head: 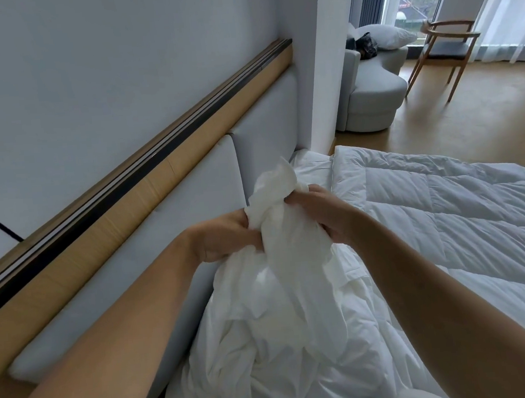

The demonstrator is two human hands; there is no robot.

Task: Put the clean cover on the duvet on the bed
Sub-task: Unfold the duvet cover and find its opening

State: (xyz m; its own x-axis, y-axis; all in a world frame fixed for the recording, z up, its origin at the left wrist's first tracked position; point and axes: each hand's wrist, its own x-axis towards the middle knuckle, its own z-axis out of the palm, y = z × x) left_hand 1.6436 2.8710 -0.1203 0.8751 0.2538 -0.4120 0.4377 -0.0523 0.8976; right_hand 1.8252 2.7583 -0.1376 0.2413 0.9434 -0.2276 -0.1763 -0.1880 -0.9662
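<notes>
Two hands meet above the near left part of the bed (310,166): the left hand (223,237) and the right hand (326,215) each clutch a bunched part of the white cover (282,292), fingers curled into the cloth, with a crumpled tip poking up between them. From that grip the cover hangs down into a rumpled heap on the bed, just beside the padded grey headboard (192,205) at the left, while the quilted white duvet (462,213) lies spread to the right. Far beyond stand a grey armchair (372,94) carrying a pillow (386,37) and a wooden chair (444,46) near the window.
</notes>
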